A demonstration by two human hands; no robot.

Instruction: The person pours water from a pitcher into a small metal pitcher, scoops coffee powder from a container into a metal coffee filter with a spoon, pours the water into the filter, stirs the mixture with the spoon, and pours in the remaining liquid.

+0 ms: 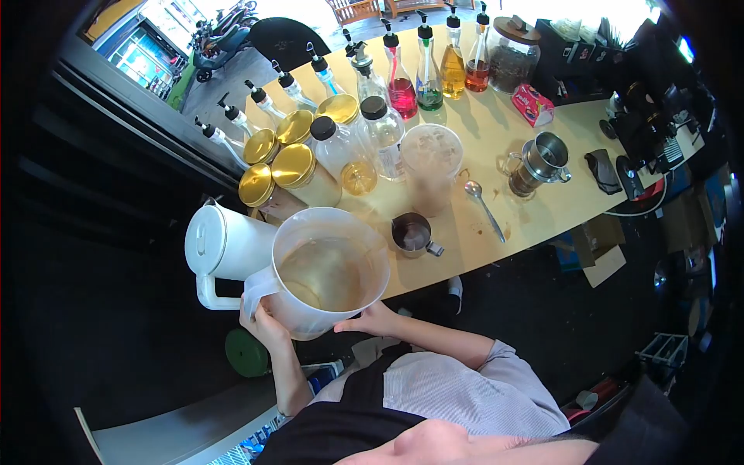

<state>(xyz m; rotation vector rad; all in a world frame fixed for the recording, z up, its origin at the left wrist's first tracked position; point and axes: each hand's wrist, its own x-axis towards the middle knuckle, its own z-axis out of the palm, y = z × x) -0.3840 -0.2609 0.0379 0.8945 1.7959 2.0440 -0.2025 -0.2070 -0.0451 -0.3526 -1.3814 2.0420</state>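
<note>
A large translucent plastic pitcher [329, 263] is tilted toward me in front of the table's edge, with some cloudy brownish residue or liquid inside. My left hand [267, 325] is closed round its handle. Against its lower right side my right hand [370, 319] presses, supporting it near the base; part of those fingers is hidden behind the pitcher. Just left of it stands a white lidded jug [213, 240]. A small metal measuring cup [413, 234] and a tall clear cup of iced brown drink [431, 167] are on the table beyond.
Gold-lidded jars [294, 164] and clear black-capped bottles [333, 143] crowd the table's left side. Pump bottles [401, 93] line the far edge. To the right are a spoon [483, 209], a metal drip filter over a glass [541, 159] and a pink packet [533, 105].
</note>
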